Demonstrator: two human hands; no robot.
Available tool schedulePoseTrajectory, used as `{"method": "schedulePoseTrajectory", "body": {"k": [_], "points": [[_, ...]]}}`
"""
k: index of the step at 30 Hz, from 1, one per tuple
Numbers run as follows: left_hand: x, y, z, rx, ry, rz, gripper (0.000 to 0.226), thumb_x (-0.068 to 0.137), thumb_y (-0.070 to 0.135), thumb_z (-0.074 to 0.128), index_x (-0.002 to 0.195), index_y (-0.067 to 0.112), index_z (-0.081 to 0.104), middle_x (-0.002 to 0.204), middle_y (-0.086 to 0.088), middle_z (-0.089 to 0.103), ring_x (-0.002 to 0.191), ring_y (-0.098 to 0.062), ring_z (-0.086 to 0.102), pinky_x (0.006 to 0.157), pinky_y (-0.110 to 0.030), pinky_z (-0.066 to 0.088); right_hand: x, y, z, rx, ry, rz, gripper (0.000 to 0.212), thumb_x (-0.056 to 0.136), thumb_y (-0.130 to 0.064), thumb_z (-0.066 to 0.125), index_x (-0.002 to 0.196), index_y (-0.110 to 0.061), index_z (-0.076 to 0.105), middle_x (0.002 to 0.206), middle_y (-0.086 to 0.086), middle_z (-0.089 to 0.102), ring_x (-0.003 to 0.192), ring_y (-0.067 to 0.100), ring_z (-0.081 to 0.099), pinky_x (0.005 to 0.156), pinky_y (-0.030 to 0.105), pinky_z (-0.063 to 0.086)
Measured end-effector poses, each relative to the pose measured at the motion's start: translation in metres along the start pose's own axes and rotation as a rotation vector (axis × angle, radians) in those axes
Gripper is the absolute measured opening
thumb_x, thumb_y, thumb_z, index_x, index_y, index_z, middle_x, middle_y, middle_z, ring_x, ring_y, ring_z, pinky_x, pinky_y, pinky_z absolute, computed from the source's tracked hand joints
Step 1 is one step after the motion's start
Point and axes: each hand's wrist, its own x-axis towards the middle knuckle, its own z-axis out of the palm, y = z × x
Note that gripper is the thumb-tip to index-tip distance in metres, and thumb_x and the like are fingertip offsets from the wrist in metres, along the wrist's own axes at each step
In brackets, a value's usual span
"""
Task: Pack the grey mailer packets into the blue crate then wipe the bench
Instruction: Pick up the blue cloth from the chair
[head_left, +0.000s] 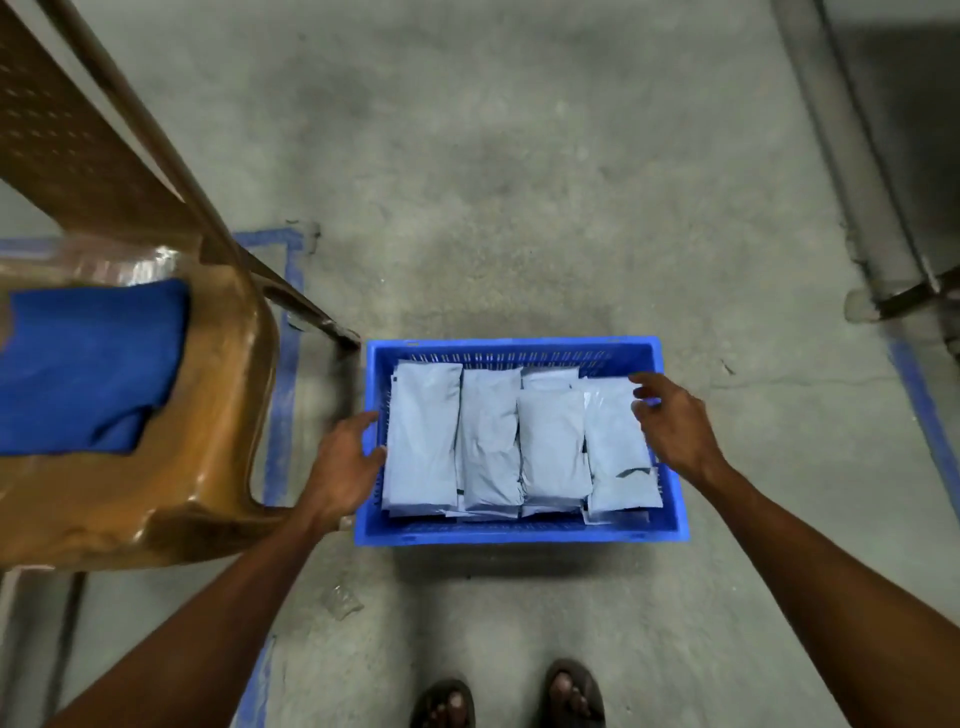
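Where two sandalled feet (571, 693) stood, the one blue crate (519, 535) sat just ahead. The left hand (345, 460) touched its left rim, grip unclear; the right hand (672, 423) hovered over the right rim, fingers loose, holding nothing. Inside, four rows of grey packets (491, 441) lay flat, long axes pointing away. Open floor (519, 208) lay beyond; one chair (218, 415) crowded the left.

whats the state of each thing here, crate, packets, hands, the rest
blue crate: on the floor, top open, loaded
grey mailer packets: lying flat in side-by-side rows inside the crate
left hand: at the crate's left rim, grip unclear
right hand: over the rightmost packet, fingers relaxed, holding nothing
blue cloth: folded, on the chair seat
brown chair: upright, left of the crate
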Motion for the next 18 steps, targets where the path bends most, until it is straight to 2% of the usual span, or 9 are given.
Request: {"method": "schedulePoseTrajectory", "body": {"k": [2, 3, 5, 7, 8, 10, 12, 15, 18], "points": [[-0.036, 0.023, -0.037, -0.043, -0.018, 0.048, 0.051, 0.084, 0.014, 0.061, 0.134, 0.021, 0.057, 0.131, -0.003, 0.060, 0.111, -0.017, 0.061, 0.100, -0.031, 0.047, -0.025, -0.062, -0.003, 0.023, -0.111, -0.052, 0.025, 0.095, -0.013, 0.053, 0.115, -0.024, 0.065, 0.101, 0.001, 0.070, 0.076, 0.018, 0.068, 0.058, 0.021, 0.050], [-0.058, 0.035, -0.060, -0.039, -0.012, 0.065, 0.049, 0.084, 0.011, 0.060, 0.132, 0.021, 0.058, 0.128, -0.001, 0.061, 0.105, -0.013, 0.062, 0.095, -0.024, 0.046, -0.039, -0.096, -0.002, 0.028, -0.190, -0.084, 0.023, 0.095, -0.014, 0.054, 0.110, -0.027, 0.066, 0.096, -0.001, 0.070, 0.074, 0.018, 0.069, 0.055, 0.020, 0.049], [-0.098, 0.054, -0.109, -0.004, 0.007, 0.095, 0.045, 0.087, 0.004, 0.057, 0.130, 0.018, 0.060, 0.121, -0.001, 0.063, 0.094, -0.010, 0.063, 0.082, -0.015, 0.046, -0.071, -0.164, 0.005, -0.008, -0.331, -0.175, 0.023, 0.094, -0.014, 0.054, 0.104, -0.030, 0.066, 0.092, -0.004, 0.071, 0.073, 0.017, 0.068, 0.064, 0.028, 0.053], [-0.127, 0.061, -0.159, -0.030, 0.031, 0.058, 0.040, 0.089, 0.003, 0.055, 0.124, 0.020, 0.060, 0.111, -0.001, 0.065, 0.077, -0.001, 0.062, 0.068, -0.011, 0.048, -0.101, -0.229, 0.019, -0.104, -0.443, -0.269, 0.024, 0.095, -0.018, 0.050, 0.108, -0.032, 0.066, 0.095, -0.005, 0.071, 0.080, 0.015, 0.068, 0.076, 0.033, 0.054], [-0.134, 0.056, -0.183, -0.034, 0.048, 0.032, 0.039, 0.089, 0.003, 0.055, 0.122, 0.023, 0.060, 0.109, 0.000, 0.066, 0.073, 0.000, 0.061, 0.067, -0.010, 0.047, -0.114, -0.260, 0.027, -0.180, -0.481, -0.314, 0.026, 0.095, -0.021, 0.048, 0.111, -0.033, 0.064, 0.099, -0.005, 0.071, 0.086, 0.018, 0.067, 0.079, 0.034, 0.054], [-0.141, 0.041, -0.228, 0.025, 0.063, -0.007, 0.039, 0.089, 0.009, 0.057, 0.125, 0.024, 0.060, 0.114, 0.001, 0.066, 0.087, -0.008, 0.062, 0.081, -0.021, 0.047, -0.141, -0.316, 0.047, -0.358, -0.543, -0.431, 0.030, 0.093, -0.024, 0.044, 0.116, -0.030, 0.062, 0.109, 0.002, 0.069, 0.100, 0.026, 0.065, 0.083, 0.037, 0.052], [-0.137, 0.014, -0.266, 0.058, 0.076, -0.090, 0.037, 0.089, 0.016, 0.056, 0.125, 0.026, 0.060, 0.114, 0.003, 0.066, 0.100, -0.017, 0.063, 0.086, -0.028, 0.047, -0.161, -0.362, 0.071, -0.461, -0.610, -0.530, 0.035, 0.091, -0.023, 0.044, 0.122, -0.028, 0.059, 0.122, 0.007, 0.064, 0.111, 0.030, 0.061, 0.088, 0.038, 0.050], [-0.115, -0.033, -0.306, 0.034, 0.098, -0.159, 0.041, 0.085, 0.015, 0.057, 0.125, 0.023, 0.061, 0.120, -0.001, 0.066, 0.110, -0.021, 0.062, 0.095, -0.033, 0.047, -0.168, -0.410, 0.114, -0.481, -0.653, -0.579, 0.046, 0.090, -0.018, 0.048, 0.135, -0.026, 0.052, 0.136, 0.008, 0.056, 0.122, 0.029, 0.055, 0.098, 0.036, 0.046], [-0.069, -0.085, -0.326, 0.073, 0.086, -0.116, 0.041, 0.087, 0.012, 0.061, 0.128, 0.013, 0.061, 0.130, -0.006, 0.062, 0.123, -0.024, 0.056, 0.104, -0.033, 0.041, -0.142, -0.440, 0.167, -0.508, -0.634, -0.591, 0.050, 0.090, -0.018, 0.049, 0.140, -0.023, 0.047, 0.139, 0.011, 0.053, 0.126, 0.032, 0.052, 0.103, 0.039, 0.044]]}}
